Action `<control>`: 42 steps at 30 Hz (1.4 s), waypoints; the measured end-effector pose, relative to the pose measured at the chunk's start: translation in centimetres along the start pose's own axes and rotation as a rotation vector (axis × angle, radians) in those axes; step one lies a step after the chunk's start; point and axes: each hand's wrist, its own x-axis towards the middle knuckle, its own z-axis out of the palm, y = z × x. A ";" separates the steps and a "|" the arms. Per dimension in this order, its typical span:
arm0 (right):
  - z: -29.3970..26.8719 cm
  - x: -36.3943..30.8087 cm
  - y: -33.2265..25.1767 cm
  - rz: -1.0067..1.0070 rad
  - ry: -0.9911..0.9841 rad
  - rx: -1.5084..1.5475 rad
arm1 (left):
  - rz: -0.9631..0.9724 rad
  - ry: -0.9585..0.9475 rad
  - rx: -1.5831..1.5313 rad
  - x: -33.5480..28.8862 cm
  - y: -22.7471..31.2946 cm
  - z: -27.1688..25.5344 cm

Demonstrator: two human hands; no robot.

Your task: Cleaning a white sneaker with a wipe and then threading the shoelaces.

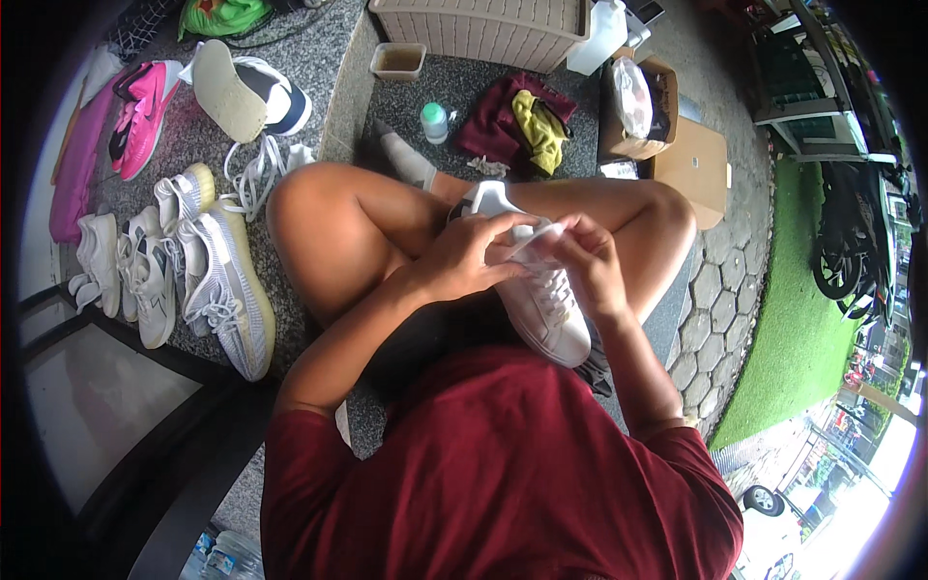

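Note:
A white lace-up sneaker (543, 314) rests across my lap, toe pointing toward my body and heel away. My left hand (469, 256) is closed at the shoe's opening, thumb and fingers curled round a thin white piece (531, 244). From the other side, my right hand (592, 259) pinches the same piece between thumb and fingertips. Whether this piece is the shoe's tongue or a separate wipe, I cannot tell. The white laces lie threaded over the front of the sneaker. Part of the opening is hidden behind my fingers.
Several pale shoes (227, 285) stand on the speckled ledge at left, near a pink shoe (143, 121) and a white-and-navy shoe (287, 104). Ahead are a green-capped bottle (434, 124), a maroon cloth (488, 126), a tub of brownish liquid (398, 62) and a cardboard box (691, 169).

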 end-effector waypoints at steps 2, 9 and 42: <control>-0.5 0.3 -1.1 -0.008 0.080 0.219 | -0.063 -0.006 0.033 -0.4 -0.1 0.0; -12.8 1.2 -7.7 -0.210 0.411 -1.021 | 0.045 -0.009 0.196 -1.5 -0.8 -0.5; -3.2 7.0 -3.6 -0.691 -0.751 -1.207 | -0.223 -0.215 -0.168 -0.9 -0.5 -2.4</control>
